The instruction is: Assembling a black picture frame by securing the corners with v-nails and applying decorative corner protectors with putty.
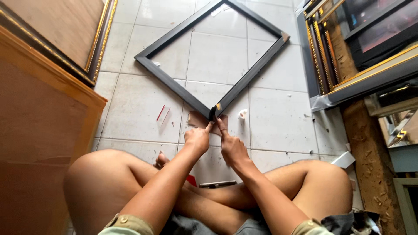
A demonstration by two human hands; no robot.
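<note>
A dark square picture frame [174,85] lies flat on the white tiled floor, turned like a diamond, its near corner pointing at me. My left hand [197,138] and my right hand [230,146] meet at that near corner [213,112], index fingers pressing on either side of it. A brown scrap of card [198,119] lies under the corner. Neither hand wraps around anything; the fingers only touch the frame's corner. I sit cross-legged, knees spread to both sides.
Large framed boards [52,100] lean at the left. Stacked gold and dark frames [348,56] stand at the right. A red stick [160,112], a small white cap [242,114] and a metal tool [217,184] near my legs lie on the tiles.
</note>
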